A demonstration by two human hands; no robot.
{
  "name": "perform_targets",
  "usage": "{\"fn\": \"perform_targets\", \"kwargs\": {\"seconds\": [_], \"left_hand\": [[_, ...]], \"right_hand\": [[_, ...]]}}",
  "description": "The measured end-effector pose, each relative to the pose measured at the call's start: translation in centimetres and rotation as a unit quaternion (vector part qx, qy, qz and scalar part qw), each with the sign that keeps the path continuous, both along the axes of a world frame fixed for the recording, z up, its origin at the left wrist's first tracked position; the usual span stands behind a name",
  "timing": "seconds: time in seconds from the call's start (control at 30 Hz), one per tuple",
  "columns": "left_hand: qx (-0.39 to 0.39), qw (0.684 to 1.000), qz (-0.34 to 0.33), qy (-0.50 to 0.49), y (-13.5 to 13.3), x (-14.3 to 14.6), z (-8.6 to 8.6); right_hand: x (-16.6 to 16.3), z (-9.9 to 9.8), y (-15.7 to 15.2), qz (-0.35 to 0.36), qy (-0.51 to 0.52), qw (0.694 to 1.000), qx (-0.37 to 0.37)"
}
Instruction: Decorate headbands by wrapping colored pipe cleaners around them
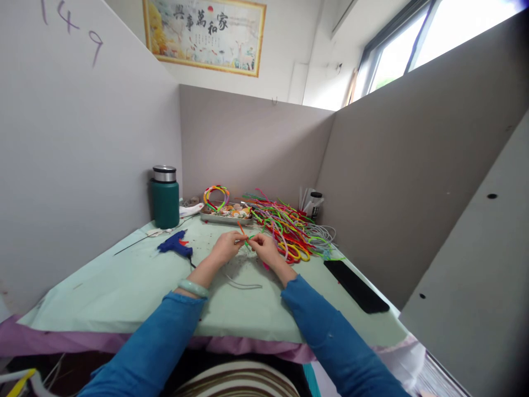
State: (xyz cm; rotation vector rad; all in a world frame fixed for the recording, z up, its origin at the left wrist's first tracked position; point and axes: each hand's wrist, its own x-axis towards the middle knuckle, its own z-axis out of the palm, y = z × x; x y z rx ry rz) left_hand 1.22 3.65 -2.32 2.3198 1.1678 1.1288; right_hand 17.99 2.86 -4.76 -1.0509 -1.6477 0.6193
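Observation:
My left hand [225, 247] and my right hand [264, 248] meet over the middle of the table, fingers pinched together. Between them they hold a thin green pipe cleaner [249, 239] with an orange one [241, 227] sticking up and to the left. Both wrists rest low over the pale green table cover [124, 286]. A jade bangle [193, 288] sits on my left wrist. A bare white wire [244, 285] lies on the cover just below my hands.
A heap of coloured pipe cleaners [289, 229] lies right of my hands. Behind are a metal tray [225, 216] with small pieces and a coloured ring [216, 197], and a green flask [165, 198]. A blue glue gun [177, 243] lies left; a black phone [355, 285] right.

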Motion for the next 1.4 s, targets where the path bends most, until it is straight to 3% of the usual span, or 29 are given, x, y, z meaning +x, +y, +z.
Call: {"fn": "perform_targets", "kwargs": {"seconds": [0.33,0.5,0.87,1.17,1.4], "left_hand": [[0.013,1.000,0.002,-0.010,0.2,0.1,-0.1],[-0.092,0.995,-0.009,-0.028,0.2,0.2,0.1],[-0.226,0.964,-0.044,-0.133,-0.9,0.2,0.9],[-0.250,0.947,-0.099,-0.174,-0.8,0.2,0.5],[-0.190,0.970,-0.071,-0.133,0.1,0.1,-0.2]], "right_hand": [[0.0,0.3,-0.4,0.012,0.004,0.999,0.029],[-0.1,0.6,-0.6,0.017,0.012,0.999,0.030],[0.0,0.5,-0.5,0.054,0.003,0.998,0.045],[0.1,0.6,-0.6,0.052,-0.014,0.998,0.042],[0.1,0.5,-0.6,0.062,-0.022,0.997,0.042]]}}
